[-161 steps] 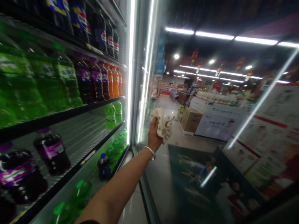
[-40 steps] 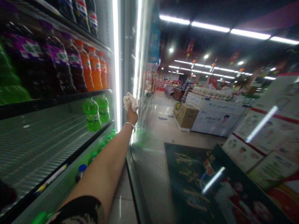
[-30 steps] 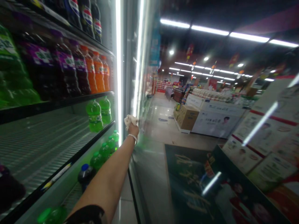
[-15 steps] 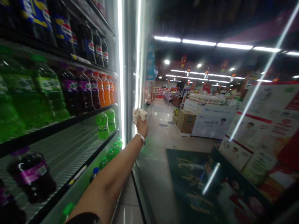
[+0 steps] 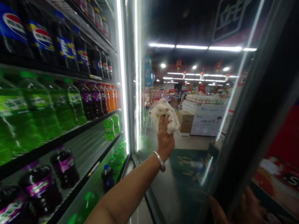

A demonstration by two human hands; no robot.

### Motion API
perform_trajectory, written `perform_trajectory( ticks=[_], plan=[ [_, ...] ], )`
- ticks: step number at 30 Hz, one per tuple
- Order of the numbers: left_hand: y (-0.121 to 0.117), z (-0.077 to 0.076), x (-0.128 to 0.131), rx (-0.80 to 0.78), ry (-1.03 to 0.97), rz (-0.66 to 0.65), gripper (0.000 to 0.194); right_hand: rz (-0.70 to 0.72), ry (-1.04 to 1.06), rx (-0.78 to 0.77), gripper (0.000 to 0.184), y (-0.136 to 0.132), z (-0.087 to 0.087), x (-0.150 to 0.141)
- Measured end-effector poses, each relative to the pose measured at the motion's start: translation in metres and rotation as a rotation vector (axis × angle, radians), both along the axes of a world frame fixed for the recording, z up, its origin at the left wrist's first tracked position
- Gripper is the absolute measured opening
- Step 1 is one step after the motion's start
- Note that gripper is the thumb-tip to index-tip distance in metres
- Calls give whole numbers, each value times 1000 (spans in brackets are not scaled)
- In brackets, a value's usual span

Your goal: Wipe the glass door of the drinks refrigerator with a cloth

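1. Your left hand (image 5: 165, 140) is raised at mid-height, its fingers curled tight round a bunched cloth (image 5: 167, 115). The cloth sits at the top of the fist and presses toward the inner face of the open door (image 5: 191, 174).
2. The cloth is at the left part of the glass, near the hinge side and the bright light strip (image 5: 121, 71). It is well apart from the door's dark frame (image 5: 252, 118) on the right.
3. Your right hand (image 5: 235, 208) is low and near, at the foot of that frame. It is blurred, so I cannot tell whether the fingers grip the edge or only rest against it.
4. The step in hand looks like wiping the glass, and only the hinge-side part is under the cloth now.
5. The next stroke calls for flat, even pressure through the cloth. It should travel right across the pane toward the frame, with the door steadied so it does not swing away.
6. Keep your forearm and bracelet (image 5: 160, 161) off the bottles (image 5: 70, 102) on the shelves (image 5: 70, 133) to the left (they stand close to the front edge).
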State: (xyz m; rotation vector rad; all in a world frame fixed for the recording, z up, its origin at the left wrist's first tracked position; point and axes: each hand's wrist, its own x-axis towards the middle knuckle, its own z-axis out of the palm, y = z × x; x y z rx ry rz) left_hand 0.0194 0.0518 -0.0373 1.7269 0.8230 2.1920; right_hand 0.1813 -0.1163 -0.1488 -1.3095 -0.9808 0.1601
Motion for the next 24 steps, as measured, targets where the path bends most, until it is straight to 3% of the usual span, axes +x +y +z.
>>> perform_trajectory(
  ticks=[5, 8, 11, 17, 24],
  plan=[
    [-55, -21, 23, 88, 157, -51, 49, -97, 65, 26, 120, -1, 4, -13],
    [-77, -36, 27, 138, 289, -46, 54, -191, -31, 36, 119, 2, -5, -8],
    [-89, -55, 27, 215, 412, -23, 55, -195, -123, 35, 114, 6, -15, 1],
    [-94, -83, 19, 199, 531, 28, 48, -155, -207, 127, 104, 7, -13, 2],
    [-73, -109, 8, 114, 437, 96, 41, -120, -236, 104, 108, 1, -6, -3]
  ],
)
